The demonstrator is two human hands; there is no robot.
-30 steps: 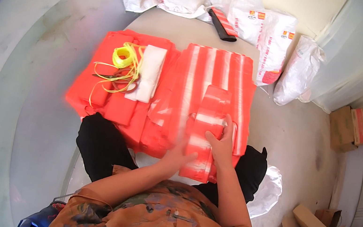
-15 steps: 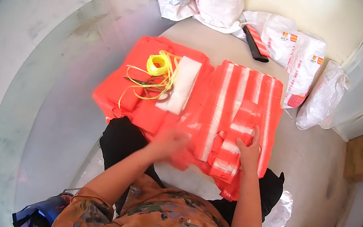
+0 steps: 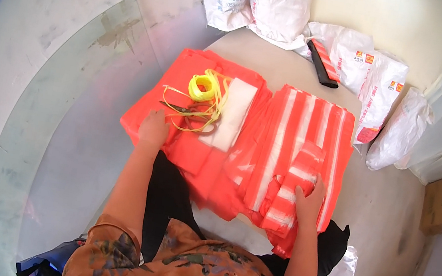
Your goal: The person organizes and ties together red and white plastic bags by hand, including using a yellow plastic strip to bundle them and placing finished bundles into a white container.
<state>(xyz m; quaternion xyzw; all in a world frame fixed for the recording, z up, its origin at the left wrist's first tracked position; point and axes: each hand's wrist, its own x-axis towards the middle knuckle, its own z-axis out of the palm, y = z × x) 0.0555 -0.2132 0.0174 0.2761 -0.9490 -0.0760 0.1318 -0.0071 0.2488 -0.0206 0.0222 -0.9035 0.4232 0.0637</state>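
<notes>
A: Where is the folded striped bundle (image 3: 284,199) to be found?
B: It is laid slantwise on the striped stack (image 3: 306,119), near the front edge.
A: How is it gripped?
B: Its right side is touched by the right hand (image 3: 310,201), thumb and fingers set apart; whether anything is pinched cannot be told.
A: And the left hand (image 3: 154,129)?
B: It is placed at the outer edge of the plain red stack (image 3: 190,157); its grip cannot be told.
A: What is borne there?
B: Yellow twine (image 3: 199,95), scissors (image 3: 181,109) and a white strip (image 3: 234,117). Beyond, white sacks (image 3: 277,5) are propped along the wall.
</notes>
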